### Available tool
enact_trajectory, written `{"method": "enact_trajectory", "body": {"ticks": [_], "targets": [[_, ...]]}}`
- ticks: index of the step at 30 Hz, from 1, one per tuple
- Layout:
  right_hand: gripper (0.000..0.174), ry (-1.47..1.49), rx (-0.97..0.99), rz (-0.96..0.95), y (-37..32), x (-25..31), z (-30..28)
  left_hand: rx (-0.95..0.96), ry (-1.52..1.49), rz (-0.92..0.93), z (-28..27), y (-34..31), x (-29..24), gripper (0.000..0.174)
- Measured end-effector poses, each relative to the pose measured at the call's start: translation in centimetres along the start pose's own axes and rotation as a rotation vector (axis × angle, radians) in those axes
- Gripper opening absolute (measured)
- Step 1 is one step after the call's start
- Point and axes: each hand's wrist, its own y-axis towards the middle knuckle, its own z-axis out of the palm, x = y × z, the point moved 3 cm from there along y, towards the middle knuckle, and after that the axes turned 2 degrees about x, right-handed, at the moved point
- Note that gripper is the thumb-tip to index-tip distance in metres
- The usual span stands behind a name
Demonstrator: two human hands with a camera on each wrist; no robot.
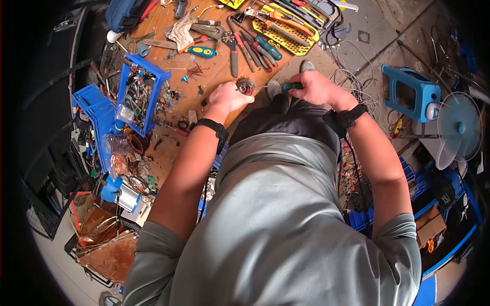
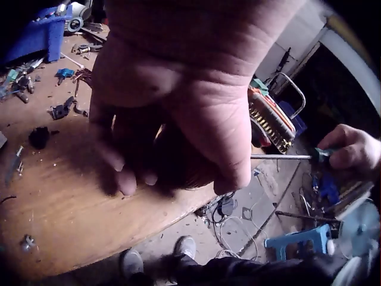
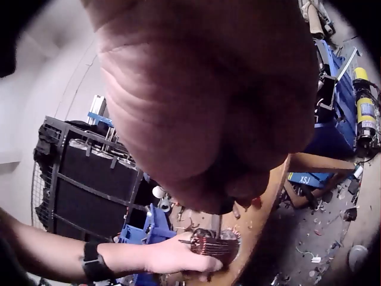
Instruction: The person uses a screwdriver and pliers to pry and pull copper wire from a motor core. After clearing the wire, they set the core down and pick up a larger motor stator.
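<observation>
The coil (image 1: 245,85), a round bundle of copper windings, sat at the near edge of the table (image 2: 59,202), and we placed everything else by it. The left hand (image 1: 229,98) came in from the coil's left and was curled round it, fingers and thumb gripping it against the wood. To the coil's right, the right hand (image 1: 319,87) was closed round the green handle of a screwdriver (image 2: 286,157). Its thin shaft lay level and pointed at the coil, with the tip seeming to reach the windings just beside the left thumb.

We judged the step in hand to be picking or prying at the windings while the coil was steadied. As we read it, the next move called for a firm hold on the coil and a short, controlled lever of the tip. The tip needed to be aimed away from the thumb, since a slip would run it into that hand.

Beyond the coil lay pliers (image 1: 234,56) and loose copper strands (image 1: 195,69). Left of the coil stood a blue bin (image 1: 148,65) of small parts. Well to its right, off the table, were a blue stool (image 1: 411,92) and a fan (image 1: 459,127).

In the left wrist view the hand covered nearly all of the coil. In the right wrist view the back of the right hand hid the handle. We could not tell whether the tip was under a wire or only touching, nor what the coil was wound on.
</observation>
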Motion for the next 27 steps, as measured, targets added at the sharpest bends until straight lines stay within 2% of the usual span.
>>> {"method": "enact_trajectory", "body": {"ticks": [5, 8, 12, 14, 16, 18, 22, 25, 27], "targets": [[0.029, 0.069, 0.039, 0.029, 0.1, -1.0, 0.7, 0.015, -0.007, 0.0, 0.0, 0.0, -0.1, 0.075], [0.028, 0.054, 0.009, 0.046, -0.5, 0.3, 1.5, 0.001, -0.029, 0.006, 0.2, -0.1, 0.0, 0.075], [0.028, -0.218, -0.058, 0.118, -1.2, 4.2, 1.7, -0.022, -0.004, -0.002, 0.3, 0.0, -0.2, 0.076], [0.029, -0.209, -0.09, 0.125, -1.9, 4.8, 3.3, -0.007, -0.005, -0.003, 0.2, 0.1, -0.3, 0.076], [0.03, -0.13, -0.141, 0.162, -2.7, 4.4, 4.9, 0.013, -0.009, -0.007, 0.5, 0.2, -0.1, 0.076], [0.028, -0.099, -0.153, 0.094, -2.5, 2.6, 4.7, -0.016, 0.02, -0.011, 0.7, 0.4, 0.1, 0.076], [0.031, -0.012, -0.008, 0.033, -0.1, -0.4, 1.0, -0.053, 0.004, 0.015, 1.2, 1.0, 0.6, 0.075], [0.031, -0.085, 0.052, -0.003, 1.1, -0.7, -0.5, -0.009, -0.036, 0.032, 1.2, 0.8, 0.3, 0.074], [0.031, -0.073, 0.036, -0.022, 0.9, -0.6, -0.4, -0.055, -0.026, 0.019, 1.2, 0.8, 0.3, 0.072]]}}
